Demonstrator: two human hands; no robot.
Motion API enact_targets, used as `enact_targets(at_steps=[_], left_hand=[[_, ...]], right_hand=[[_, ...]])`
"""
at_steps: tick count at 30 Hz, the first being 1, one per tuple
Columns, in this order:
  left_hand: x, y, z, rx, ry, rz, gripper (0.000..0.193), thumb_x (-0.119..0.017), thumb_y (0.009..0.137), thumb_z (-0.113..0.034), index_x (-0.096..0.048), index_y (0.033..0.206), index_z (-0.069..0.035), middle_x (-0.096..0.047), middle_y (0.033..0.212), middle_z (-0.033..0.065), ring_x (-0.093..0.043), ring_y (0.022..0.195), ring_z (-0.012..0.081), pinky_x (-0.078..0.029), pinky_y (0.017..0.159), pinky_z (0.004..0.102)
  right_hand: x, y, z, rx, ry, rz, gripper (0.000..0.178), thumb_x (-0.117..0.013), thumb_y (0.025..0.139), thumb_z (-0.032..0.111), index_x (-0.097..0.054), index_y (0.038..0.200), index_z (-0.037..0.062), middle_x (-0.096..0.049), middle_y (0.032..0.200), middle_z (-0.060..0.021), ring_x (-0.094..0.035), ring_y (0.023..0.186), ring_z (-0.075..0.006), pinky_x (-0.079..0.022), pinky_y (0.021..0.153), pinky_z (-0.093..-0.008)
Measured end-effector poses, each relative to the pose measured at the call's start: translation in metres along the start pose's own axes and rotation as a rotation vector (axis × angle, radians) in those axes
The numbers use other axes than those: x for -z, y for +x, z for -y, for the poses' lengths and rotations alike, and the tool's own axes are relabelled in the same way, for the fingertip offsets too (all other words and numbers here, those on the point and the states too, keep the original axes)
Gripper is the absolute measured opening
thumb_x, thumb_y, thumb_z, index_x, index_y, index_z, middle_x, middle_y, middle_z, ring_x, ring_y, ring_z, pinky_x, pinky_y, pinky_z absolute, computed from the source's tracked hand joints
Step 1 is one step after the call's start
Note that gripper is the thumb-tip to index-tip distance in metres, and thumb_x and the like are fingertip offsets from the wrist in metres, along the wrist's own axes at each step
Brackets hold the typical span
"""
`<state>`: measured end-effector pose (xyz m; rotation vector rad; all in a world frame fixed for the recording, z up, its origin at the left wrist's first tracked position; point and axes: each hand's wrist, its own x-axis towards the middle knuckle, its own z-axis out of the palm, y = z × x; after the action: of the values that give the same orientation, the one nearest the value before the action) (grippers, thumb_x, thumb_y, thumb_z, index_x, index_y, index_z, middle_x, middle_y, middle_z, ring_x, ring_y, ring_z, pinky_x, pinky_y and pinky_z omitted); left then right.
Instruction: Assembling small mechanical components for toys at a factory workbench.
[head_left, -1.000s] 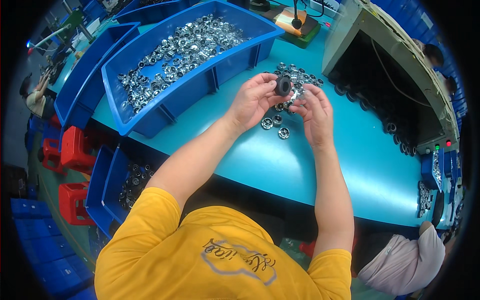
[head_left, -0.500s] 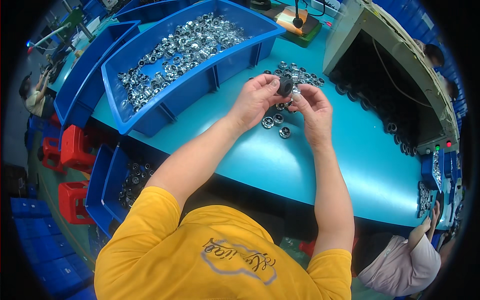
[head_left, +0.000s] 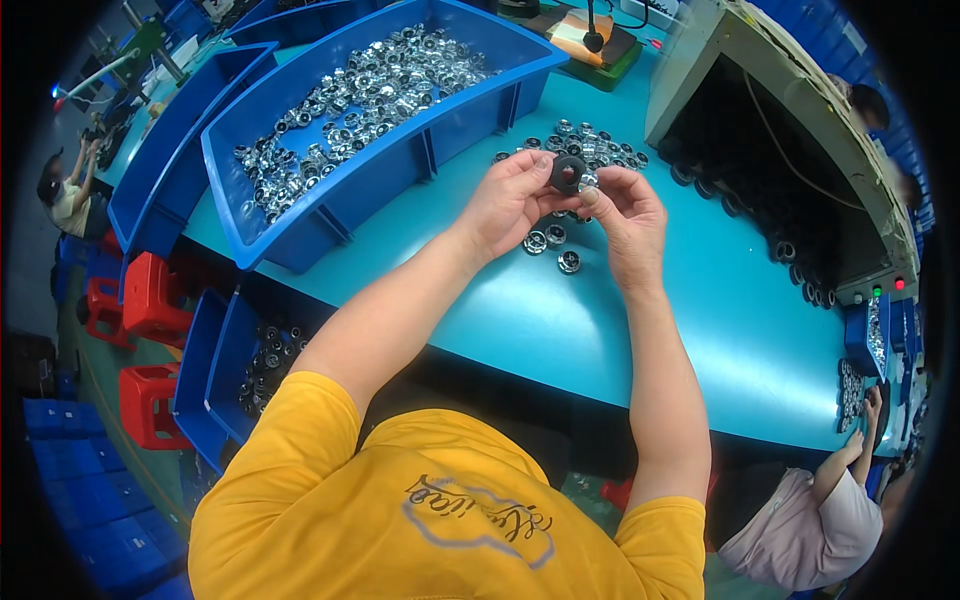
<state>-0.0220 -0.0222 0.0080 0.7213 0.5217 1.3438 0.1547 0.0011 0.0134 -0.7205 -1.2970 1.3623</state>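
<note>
My left hand (head_left: 513, 202) pinches a black ring-shaped part (head_left: 567, 174) with a hole through its middle. Right beside it, my right hand (head_left: 630, 215) holds a small shiny metal hub (head_left: 588, 181) between thumb and fingers; the fingers partly cover it. The two pieces are close together, and I cannot tell whether they touch. Beneath and beyond my hands, a pile of chrome-and-black hubs (head_left: 600, 148) lies on the turquoise table (head_left: 480, 310). A few loose ones, among them a round hub (head_left: 569, 262), sit nearer to me.
A large blue bin (head_left: 390, 165) of metal hubs stands at the left. To the right, a pale machine housing (head_left: 690, 80) has black rings lying in its dark opening. Red stools (head_left: 150, 405) and another blue bin (head_left: 215, 370) are lower left. A co-worker (head_left: 800, 530) sits at right.
The black ring has turned so that its hole faces me more. Both hands stay in nearly the same place.
</note>
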Motion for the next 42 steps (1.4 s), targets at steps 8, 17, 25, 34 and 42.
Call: enact_targets(at_steps=[8, 17, 25, 34, 42], left_hand=[[0.009, 0.003, 0.004, 0.010, -0.005, 0.017, 0.030, -0.044, 0.108, -0.024, -0.056, 0.121, 0.001, -0.066, 0.118, 0.0149, -0.066, 0.109, 0.0243, -0.055, 0.099, 0.0409], [0.009, 0.003, 0.002, 0.016, -0.011, 0.017, 0.029, -0.045, 0.107, -0.022, -0.057, 0.121, 0.000, -0.067, 0.117, 0.0144, -0.067, 0.108, 0.0235, -0.056, 0.097, 0.0397], [-0.005, -0.002, 0.006, -0.025, 0.136, -0.045, 0.033, -0.054, 0.105, -0.026, -0.056, 0.125, 0.001, -0.066, 0.115, 0.0095, -0.066, 0.102, 0.0177, -0.056, 0.093, 0.0342], [-0.006, -0.002, 0.015, -0.147, 0.399, 0.012, 0.041, -0.058, 0.104, -0.027, -0.052, 0.128, 0.005, -0.066, 0.116, 0.0101, -0.064, 0.104, 0.0156, -0.053, 0.092, 0.0300], [-0.002, -0.001, 0.004, -0.005, 0.100, 0.013, 0.028, -0.055, 0.104, -0.017, -0.053, 0.126, 0.001, -0.065, 0.114, 0.0112, -0.066, 0.105, 0.0201, -0.055, 0.089, 0.0341]], right_hand=[[0.002, 0.001, -0.003, 0.005, 0.009, 0.019, 0.027, -0.078, 0.086, 0.003, -0.065, 0.109, 0.0006, -0.070, 0.096, -0.0063, -0.067, 0.079, -0.0118, -0.056, 0.070, -0.0255], [0.001, 0.001, -0.001, -0.006, 0.055, 0.028, 0.026, -0.077, 0.087, 0.003, -0.064, 0.109, -0.0003, -0.070, 0.096, -0.0072, -0.067, 0.080, -0.0130, -0.056, 0.070, -0.0256], [-0.004, -0.003, -0.004, 0.201, -0.258, -0.045, 0.025, -0.082, 0.080, 0.003, -0.067, 0.101, 0.0035, -0.065, 0.095, -0.0023, -0.065, 0.078, -0.0097, -0.054, 0.069, -0.0226], [-0.012, -0.007, 0.003, 0.358, -0.565, -0.079, 0.025, -0.082, 0.076, -0.001, -0.069, 0.096, 0.0061, -0.061, 0.098, -0.0018, -0.063, 0.074, -0.0094, -0.057, 0.066, -0.0237], [-0.012, -0.005, 0.005, 0.245, -0.317, -0.005, 0.038, -0.082, 0.075, 0.000, -0.068, 0.109, 0.0048, -0.059, 0.102, -0.0044, -0.062, 0.083, -0.0119, -0.057, 0.073, -0.0249]])
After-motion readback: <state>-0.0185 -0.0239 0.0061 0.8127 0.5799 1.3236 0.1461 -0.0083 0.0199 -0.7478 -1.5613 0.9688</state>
